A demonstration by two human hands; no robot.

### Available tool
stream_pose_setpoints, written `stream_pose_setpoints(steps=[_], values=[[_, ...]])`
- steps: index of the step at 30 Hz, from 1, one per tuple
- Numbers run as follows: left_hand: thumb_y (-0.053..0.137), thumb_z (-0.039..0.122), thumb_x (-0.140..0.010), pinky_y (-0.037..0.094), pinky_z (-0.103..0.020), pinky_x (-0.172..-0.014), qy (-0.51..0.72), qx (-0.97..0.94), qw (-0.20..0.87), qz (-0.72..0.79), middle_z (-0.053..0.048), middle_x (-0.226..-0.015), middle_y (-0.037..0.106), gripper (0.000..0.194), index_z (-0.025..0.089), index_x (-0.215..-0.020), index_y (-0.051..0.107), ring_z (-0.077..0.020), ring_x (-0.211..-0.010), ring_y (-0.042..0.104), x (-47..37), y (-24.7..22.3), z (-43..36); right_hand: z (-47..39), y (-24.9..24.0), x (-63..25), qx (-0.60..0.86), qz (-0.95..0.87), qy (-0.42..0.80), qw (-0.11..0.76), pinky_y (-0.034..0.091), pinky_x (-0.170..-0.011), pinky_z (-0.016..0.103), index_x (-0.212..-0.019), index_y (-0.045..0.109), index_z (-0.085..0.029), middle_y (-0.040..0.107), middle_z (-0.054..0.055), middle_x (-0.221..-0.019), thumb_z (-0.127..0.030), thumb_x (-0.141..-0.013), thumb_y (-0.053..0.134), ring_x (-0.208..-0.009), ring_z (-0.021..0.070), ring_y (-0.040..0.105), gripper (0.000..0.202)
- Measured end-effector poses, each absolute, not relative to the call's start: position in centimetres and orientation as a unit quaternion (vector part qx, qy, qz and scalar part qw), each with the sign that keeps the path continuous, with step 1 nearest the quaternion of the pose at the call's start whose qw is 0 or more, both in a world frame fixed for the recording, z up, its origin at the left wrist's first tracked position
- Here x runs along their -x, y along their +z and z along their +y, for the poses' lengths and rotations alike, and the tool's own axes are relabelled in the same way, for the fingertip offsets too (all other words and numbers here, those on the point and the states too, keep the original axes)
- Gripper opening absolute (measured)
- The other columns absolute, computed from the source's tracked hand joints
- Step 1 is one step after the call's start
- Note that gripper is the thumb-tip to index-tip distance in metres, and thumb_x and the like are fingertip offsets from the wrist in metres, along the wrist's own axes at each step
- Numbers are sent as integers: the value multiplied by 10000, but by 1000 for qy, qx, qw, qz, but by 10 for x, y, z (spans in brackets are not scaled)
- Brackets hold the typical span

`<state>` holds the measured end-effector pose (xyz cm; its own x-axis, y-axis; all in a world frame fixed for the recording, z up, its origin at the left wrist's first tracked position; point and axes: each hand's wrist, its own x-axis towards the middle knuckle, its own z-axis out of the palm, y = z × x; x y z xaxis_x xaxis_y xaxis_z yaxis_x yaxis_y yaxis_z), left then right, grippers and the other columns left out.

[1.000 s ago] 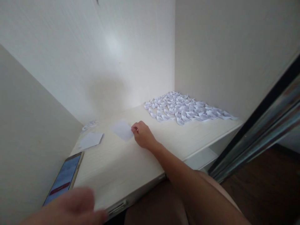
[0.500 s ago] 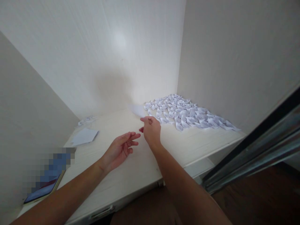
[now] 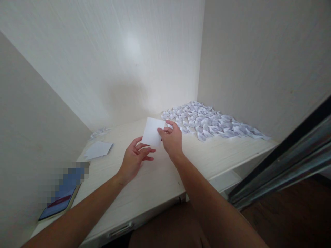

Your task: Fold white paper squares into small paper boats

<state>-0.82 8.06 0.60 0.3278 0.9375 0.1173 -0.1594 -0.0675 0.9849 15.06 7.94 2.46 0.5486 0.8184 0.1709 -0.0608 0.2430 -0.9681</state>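
A flat white sheet of paper [image 3: 152, 131] is tilted up above the desk, pinched at its right edge between the thumb and fingers of my right hand [image 3: 172, 139]. My left hand [image 3: 134, 156] is at the sheet's lower left corner with its fingers apart; it comes very close to the paper, and I cannot tell whether it touches. To the right, against the walls, lies a wide spread of small folded white paper pieces [image 3: 207, 122]. Over on the left rests a small stack of flat white paper [image 3: 98, 150].
A tablet or phone [image 3: 60, 199], partly pixelated, leans at the left side of the white desk [image 3: 155, 186]. Some thin paper scraps [image 3: 99, 132] lie in the back left corner. Walls close in the desk behind and on both sides. A dark-edged panel [image 3: 284, 158] stands at the right.
The sheet in my right hand has turned its flat face toward me and come nearer. My left hand has rolled over, bringing its fingers up beside the paper. The view has shifted slightly.
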Motion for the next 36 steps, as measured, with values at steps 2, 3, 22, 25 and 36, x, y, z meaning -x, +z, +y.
stream_pose_setpoints(steps=[2,3,22,25,36], values=[[879,312,-708,654,-327,-649,485,-602,534,342,-34,-991,694,916,253,-1469,373,-226,-845,758,8,6,80,79,26,-150,524,-367,326,696,548,-669,256,-1217,591,-195,744,15,-846,-258,-768,712,-695,145,674,470],[872,300,-716,657,-338,-681,492,-621,505,343,-44,-1035,691,987,277,-1528,311,-217,-841,755,9,6,80,79,27,-149,518,-372,337,693,547,-667,254,-1169,613,-192,749,20,-851,-256,-768,711,-704,147,679,418],[829,371,-798,640,-350,-798,569,-710,330,251,-96,-1140,680,171,205,-789,790,-247,-1044,677,19,20,81,51,42,-161,427,-552,403,592,458,-541,218,-684,643,-182,643,-21,-629,-253,-787,696,-567,115,613,136],[883,308,-730,661,-345,-759,601,-674,355,243,-95,-1136,706,244,184,-901,761,-243,-1018,694,16,22,80,52,40,-161,414,-571,405,582,456,-552,215,-713,681,-170,651,-20,-621,-220,-790,683,-564,106,605,91],[893,312,-709,663,-294,-553,601,-588,453,296,-44,-901,715,436,151,-1064,695,-192,-730,734,15,23,83,48,45,-155,387,-544,448,595,508,-591,248,-971,681,-164,692,-3,-719,-292,-851,695,-619,123,658,176]])
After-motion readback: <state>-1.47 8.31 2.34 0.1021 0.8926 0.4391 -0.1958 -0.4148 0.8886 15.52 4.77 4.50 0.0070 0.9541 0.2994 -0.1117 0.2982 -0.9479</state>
